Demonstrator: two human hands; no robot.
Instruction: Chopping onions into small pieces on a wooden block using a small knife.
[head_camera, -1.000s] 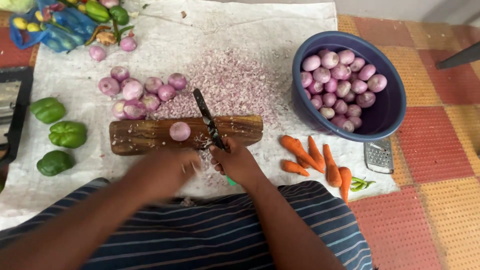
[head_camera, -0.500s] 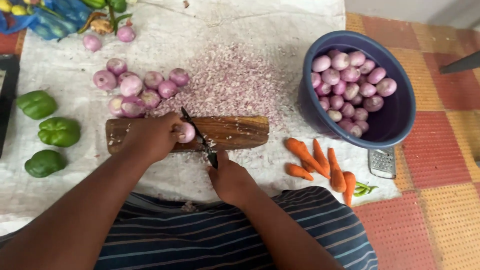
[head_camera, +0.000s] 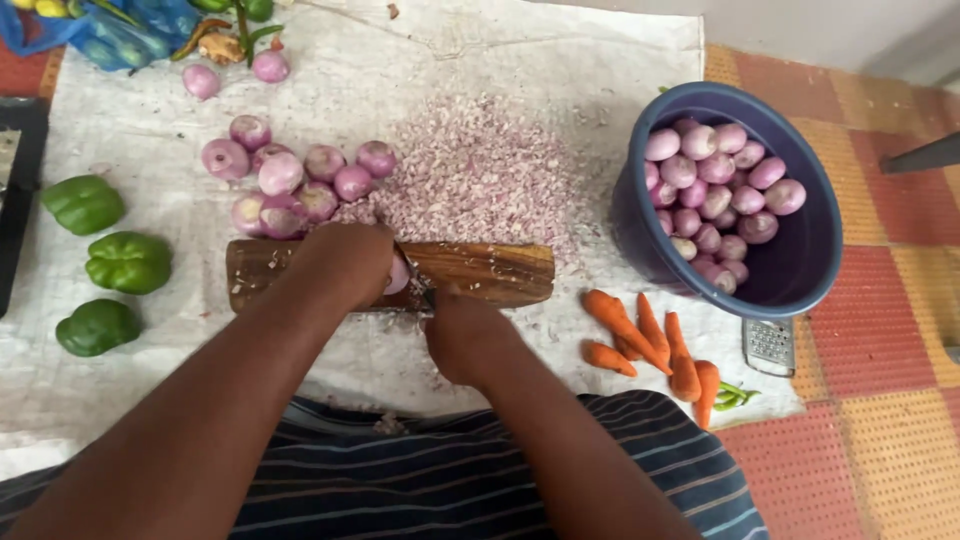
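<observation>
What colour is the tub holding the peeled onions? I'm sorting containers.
Dark blue tub, seen clearly in the head view.

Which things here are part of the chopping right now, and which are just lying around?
In use:
left hand holding a peeled onion
right hand on the knife
wooden chopping board
chopped onion pile
peeled onions beside the board
blue basin of onions

Lying about:
carrots
green peppers
small grater
blue bag

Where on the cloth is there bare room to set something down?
Bare cloth lies beyond the chopped onion pile, and between green peppers and cutting board. Crowded: around the whole onions, carrots and basin.
</observation>
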